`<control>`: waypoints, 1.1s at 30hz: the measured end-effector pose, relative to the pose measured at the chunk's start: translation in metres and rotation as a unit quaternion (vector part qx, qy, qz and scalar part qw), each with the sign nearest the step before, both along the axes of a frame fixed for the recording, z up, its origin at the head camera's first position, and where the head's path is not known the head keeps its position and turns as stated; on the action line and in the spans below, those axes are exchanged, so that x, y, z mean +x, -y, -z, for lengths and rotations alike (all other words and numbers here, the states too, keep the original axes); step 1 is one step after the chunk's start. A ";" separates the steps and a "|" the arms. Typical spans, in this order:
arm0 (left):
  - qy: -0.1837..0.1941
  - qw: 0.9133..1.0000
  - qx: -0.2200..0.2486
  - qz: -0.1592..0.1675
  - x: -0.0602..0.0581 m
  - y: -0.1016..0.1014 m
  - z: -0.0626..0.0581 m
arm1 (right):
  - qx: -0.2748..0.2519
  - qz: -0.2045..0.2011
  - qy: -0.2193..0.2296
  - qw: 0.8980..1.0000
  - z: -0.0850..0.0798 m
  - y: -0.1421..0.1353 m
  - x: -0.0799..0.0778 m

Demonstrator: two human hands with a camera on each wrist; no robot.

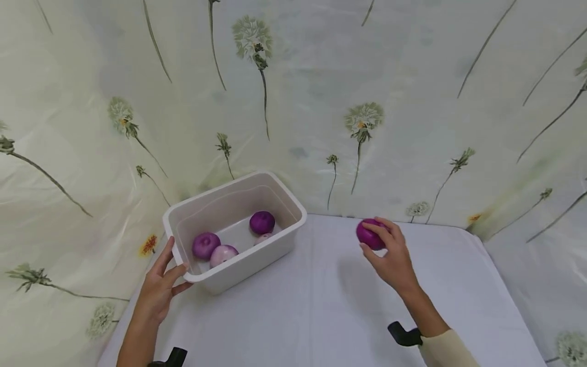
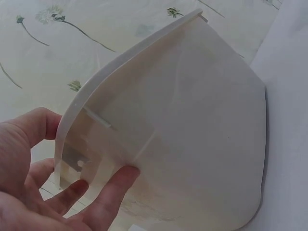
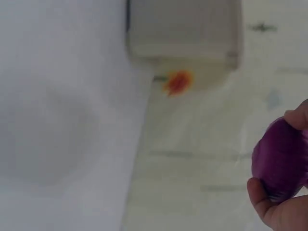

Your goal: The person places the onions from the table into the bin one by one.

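A white plastic bin stands tilted in direction on the left of the table, with purple onions inside. Two darker onions, one at the left and one at the back right, lie with a paler onion and another partly hidden by the near wall. My left hand grips the bin's left end, thumb on the rim and fingers beneath it; the left wrist view shows those fingers against the outer wall. Over the table to the right, my right hand holds a purple onion between thumb and fingers.
A white cloth covers the table. Behind and beside it hangs a pale curtain printed with dandelions, close to the bin's back. Dark wrist mounts sit on both forearms.
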State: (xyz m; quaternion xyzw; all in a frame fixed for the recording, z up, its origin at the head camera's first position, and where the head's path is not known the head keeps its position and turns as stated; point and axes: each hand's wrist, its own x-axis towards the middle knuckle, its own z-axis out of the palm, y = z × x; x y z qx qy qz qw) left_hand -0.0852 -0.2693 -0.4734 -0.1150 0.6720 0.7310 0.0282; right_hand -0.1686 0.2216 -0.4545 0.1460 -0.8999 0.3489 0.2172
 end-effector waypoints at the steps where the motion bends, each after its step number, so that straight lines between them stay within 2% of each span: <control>1: -0.001 1.000 -0.001 0.000 -0.001 0.000 -0.001 | -0.003 -0.029 -0.006 1.000 -0.013 0.018 -0.002; 5: 0.001 1.000 0.003 -0.003 -0.003 0.000 -0.001 | -0.003 -0.127 -0.025 0.992 -0.060 0.084 -0.013; 7: 0.007 1.000 0.009 -0.004 -0.003 -0.002 0.002 | -0.006 -0.162 -0.028 0.986 -0.072 0.110 -0.020; 9: 0.013 1.000 0.011 -0.002 -0.004 -0.005 0.006 | -0.010 -0.186 -0.023 0.982 -0.077 0.130 -0.027; 15: 0.016 1.000 0.011 -0.001 -0.004 -0.008 0.010 | -0.005 -0.215 0.002 0.977 -0.072 0.170 -0.038; 19: 0.007 1.000 0.005 -0.004 -0.004 -0.006 0.009 | 0.027 -0.220 0.029 0.975 -0.068 0.184 -0.041; 25: 0.008 1.000 0.002 0.007 -0.006 -0.005 0.007 | 0.060 -0.192 0.075 0.977 -0.061 0.179 -0.038; 33: 0.015 1.000 -0.003 -0.008 -0.005 0.000 0.003 | 0.023 -0.167 0.083 0.982 -0.051 0.160 -0.039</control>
